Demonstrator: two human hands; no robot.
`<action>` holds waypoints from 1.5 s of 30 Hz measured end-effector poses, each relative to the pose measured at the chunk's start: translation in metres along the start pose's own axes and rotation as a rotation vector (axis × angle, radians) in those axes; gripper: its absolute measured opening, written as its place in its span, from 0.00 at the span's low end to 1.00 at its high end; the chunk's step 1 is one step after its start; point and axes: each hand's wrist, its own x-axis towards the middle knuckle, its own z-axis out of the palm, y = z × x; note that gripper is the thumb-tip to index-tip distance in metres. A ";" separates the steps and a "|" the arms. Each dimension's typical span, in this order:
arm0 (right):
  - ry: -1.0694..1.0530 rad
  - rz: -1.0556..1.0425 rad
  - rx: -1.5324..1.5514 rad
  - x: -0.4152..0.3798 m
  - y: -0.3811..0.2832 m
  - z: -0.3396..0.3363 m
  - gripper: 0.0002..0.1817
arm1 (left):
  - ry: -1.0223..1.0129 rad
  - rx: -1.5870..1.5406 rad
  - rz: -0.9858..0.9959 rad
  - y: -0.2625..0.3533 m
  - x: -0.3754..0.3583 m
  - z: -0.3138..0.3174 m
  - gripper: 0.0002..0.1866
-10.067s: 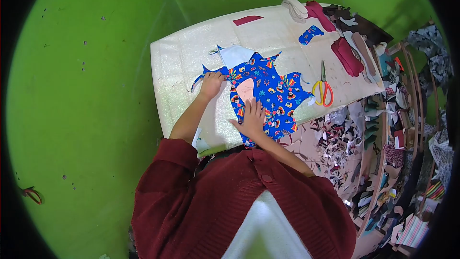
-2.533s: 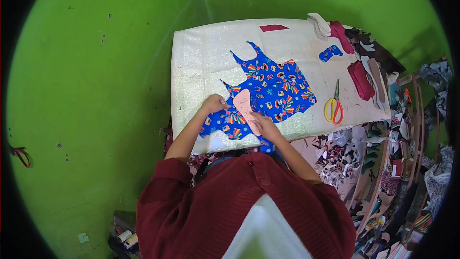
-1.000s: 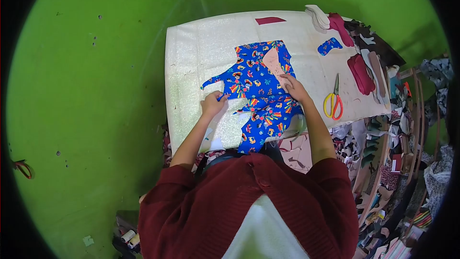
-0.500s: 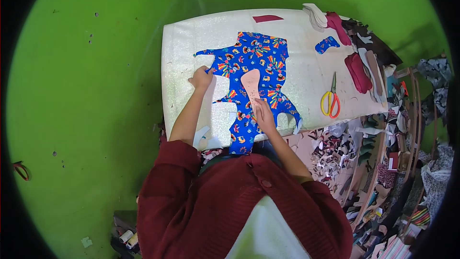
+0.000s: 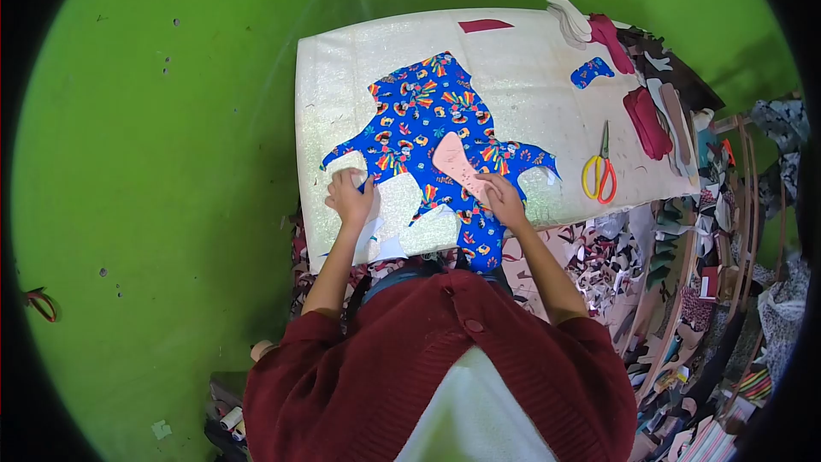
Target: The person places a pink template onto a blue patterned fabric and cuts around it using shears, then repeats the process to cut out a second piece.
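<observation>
Sitting low at seven o'clock from the blue printed cloth [image 5: 419, 107] is a dark container [image 5: 227, 387] with a pale spool [image 5: 231, 417] in it; the rest of its contents is hard to make out.

The cloth lies mostly flat on the pale surface [image 5: 547, 137] before you, its near end reaching the edge by your lap. Your right hand [image 5: 505, 203] pinches the narrow end of the pink flat piece [image 5: 453, 158], probably so the broad end stays uncovered over the print. Out at eight o'clock, your left hand [image 5: 349, 197] has thumb and fingers pressed together on a thin point of cloth, likely to control that side without covering the middle.

At three o'clock the scissors [image 5: 604, 156] have their handles towards you and blades away, an easy reach for your right side. Beyond the surface, between three and four, wooden-framed racks [image 5: 741, 205] carry mixed offcuts.

Further up, a small blue cutout [image 5: 592, 73] rests at two, apart from the large cloth, with a maroon strip [image 5: 486, 26] between twelve and one.
</observation>
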 end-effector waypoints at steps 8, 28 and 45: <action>0.129 -0.067 -0.306 0.015 -0.022 0.062 0.17 | -0.153 -0.077 0.648 0.041 0.051 0.036 0.26; -0.126 -0.104 -0.556 0.014 -0.027 0.045 0.32 | -0.344 -0.179 -0.003 0.036 0.153 0.063 0.17; -0.091 -0.061 -0.458 0.008 -0.032 0.036 0.32 | 0.152 -0.382 0.232 0.046 0.062 0.028 0.21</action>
